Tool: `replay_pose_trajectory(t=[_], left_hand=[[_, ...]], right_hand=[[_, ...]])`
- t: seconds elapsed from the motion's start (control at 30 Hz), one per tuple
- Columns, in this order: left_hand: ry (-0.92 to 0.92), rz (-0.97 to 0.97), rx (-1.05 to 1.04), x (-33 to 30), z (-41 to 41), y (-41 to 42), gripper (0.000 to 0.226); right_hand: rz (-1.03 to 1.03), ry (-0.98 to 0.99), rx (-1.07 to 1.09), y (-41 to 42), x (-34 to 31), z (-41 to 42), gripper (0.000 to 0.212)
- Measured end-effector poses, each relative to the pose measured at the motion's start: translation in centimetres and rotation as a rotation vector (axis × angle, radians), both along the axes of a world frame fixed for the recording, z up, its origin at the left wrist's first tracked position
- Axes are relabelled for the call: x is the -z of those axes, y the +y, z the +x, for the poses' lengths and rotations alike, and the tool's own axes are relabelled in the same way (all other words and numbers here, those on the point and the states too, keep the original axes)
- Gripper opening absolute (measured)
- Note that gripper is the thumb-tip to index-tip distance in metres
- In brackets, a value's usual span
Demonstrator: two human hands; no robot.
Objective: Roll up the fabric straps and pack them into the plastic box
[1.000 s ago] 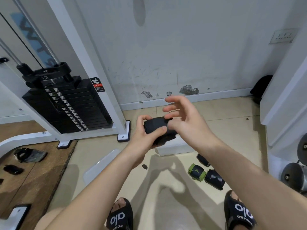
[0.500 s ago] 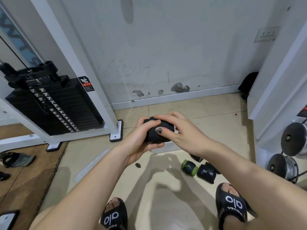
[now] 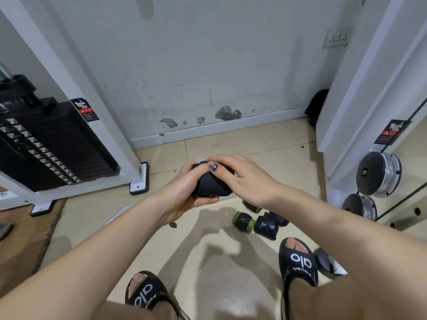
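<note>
Gripping soft black fabric roll [image 3: 213, 184]: left hand [image 3: 184, 192] curled under | right hand [image 3: 240, 179] curled over | possibly matte weave

Bare forearms, no sleeves. Right hand [image 3: 245, 179] has dark nail polish. Black slide sandals [image 3: 298, 262], white "alo" lettering.

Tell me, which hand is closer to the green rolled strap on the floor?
Right. The right hand sits almost above the green rolled strap; the left hand is farther off to its left.
</note>
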State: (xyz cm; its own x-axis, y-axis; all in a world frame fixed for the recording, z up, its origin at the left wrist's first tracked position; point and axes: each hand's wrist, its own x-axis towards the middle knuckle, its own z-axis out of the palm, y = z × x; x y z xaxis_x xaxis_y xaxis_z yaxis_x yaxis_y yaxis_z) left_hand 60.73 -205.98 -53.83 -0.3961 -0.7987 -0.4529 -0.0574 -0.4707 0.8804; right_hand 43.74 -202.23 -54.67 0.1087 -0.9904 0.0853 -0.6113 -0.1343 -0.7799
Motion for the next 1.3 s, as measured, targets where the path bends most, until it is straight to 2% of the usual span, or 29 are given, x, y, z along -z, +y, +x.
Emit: replay_pose_trajectory(t=[0.17,0.3,0.37,0.5,0.57,0.67,0.7,0.77,0.83,0.97,1.13,1.2,1.3], left_hand=[[-0.013,0.043,0.138,1.0,-1.3,-2.9,0.055],[-0.155,0.087,0.254,3.4,-3.1,-6.3,0.055],[-0.255,0.067,0.290,5.6,-4.2,-7.9,0.055],[-0.453,-0.026,0.287,12.8,-6.7,-10.4,0.048],[-0.565,-0.036,0.341,17.3,-7.6,-11.7,0.053],[-0.660,-0.118,0.564,23.0,-8.6,-12.4,0.036],[-0.708,-0.182,0.667,24.8,-8.9,-12.4,0.035],[-0.806,-0.406,0.903,27.8,-9.2,-12.1,0.059],[-0.828,-0.630,1.069,31.2,-9.4,-11.7,0.070],[-0.964,-0.806,1.243,37.0,-10.6,-10.8,0.091],[-1.043,-1.013,1.109,38.8,-11.5,-10.5,0.060],[-1.026,-1.037,1.080,37.4,-11.0,-11.2,0.062],[-0.894,-1.183,0.835,33.8,-8.4,-12.9,0.060]], right_hand=[[0.131,0.206,-0.174,-1.8,-0.9,-2.3,0.056],[0.171,0.300,-0.096,-4.8,0.2,-4.5,0.065],[0.219,0.305,-0.074,-6.1,2.7,-5.6,0.063],[0.316,0.304,-0.049,-8.7,9.6,-8.6,0.047],[0.369,0.388,-0.049,-10.1,13.2,-10.2,0.046],[0.422,0.494,-0.018,-12.2,18.4,-12.0,0.049],[0.425,0.474,0.006,-12.9,19.9,-12.6,0.049],[0.412,0.368,0.067,-14.0,22.2,-13.4,0.051],[0.360,0.241,0.138,-15.1,23.8,-13.8,0.053],[0.288,0.010,0.247,-16.4,25.8,-13.5,0.053],[0.179,-0.070,0.248,-16.9,26.0,-11.6,0.056],[0.159,-0.087,0.227,-17.2,25.8,-10.8,0.054],[0.170,-0.084,0.180,-17.9,25.8,-10.0,0.055]])
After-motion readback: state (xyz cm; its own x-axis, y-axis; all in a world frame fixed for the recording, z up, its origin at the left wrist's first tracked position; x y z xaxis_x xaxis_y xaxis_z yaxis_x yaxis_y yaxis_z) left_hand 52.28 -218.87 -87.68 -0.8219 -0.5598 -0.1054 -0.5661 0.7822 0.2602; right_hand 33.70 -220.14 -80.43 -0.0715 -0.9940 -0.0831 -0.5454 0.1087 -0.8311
